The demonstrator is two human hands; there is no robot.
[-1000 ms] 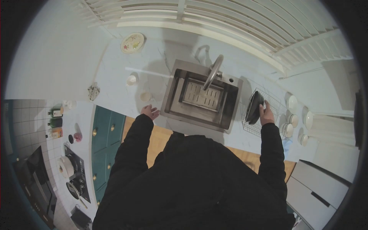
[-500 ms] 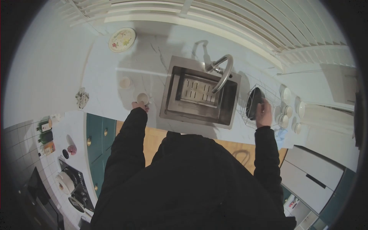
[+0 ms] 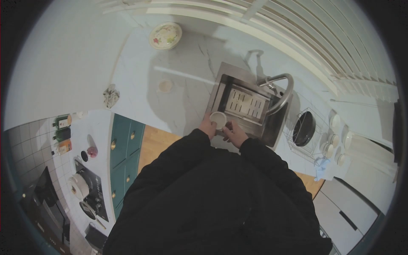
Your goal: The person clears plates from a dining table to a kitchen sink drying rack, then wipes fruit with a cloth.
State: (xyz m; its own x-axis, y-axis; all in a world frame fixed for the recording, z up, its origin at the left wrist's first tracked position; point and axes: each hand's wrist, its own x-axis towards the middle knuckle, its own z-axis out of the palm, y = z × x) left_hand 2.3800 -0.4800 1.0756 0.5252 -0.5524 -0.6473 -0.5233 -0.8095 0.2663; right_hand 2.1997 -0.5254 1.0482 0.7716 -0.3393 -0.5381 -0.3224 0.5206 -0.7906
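Small round white cup [image 3: 218,120]: up over the near left edge of the sink, in left hand.
Cup's move: off the counter and over to the sink since half a second ago; black pan let go, too. Means both hands now at one cup.
Left hand [image 3: 207,126]: gripping cup by its left side; arm in black sleeve, reaching forward and in.
Right hand [image 3: 235,134]: fingers bent, just beside cup's right side; cannot tell if touching. Arm bent in toward the middle.
Boxy grey metal sink [image 3: 238,74]: below the cup, with slotted metal tray [image 3: 245,102] inside.
Curved silver metal tap [image 3: 290,87]: over sink's right side.
Pale marbled counter [image 3: 187,76]: second small pale cup [image 3: 165,85] on it, left of sink.
Silver wire rack [image 3: 312,151]: right of sink, oval black pan [image 3: 304,128] inside.
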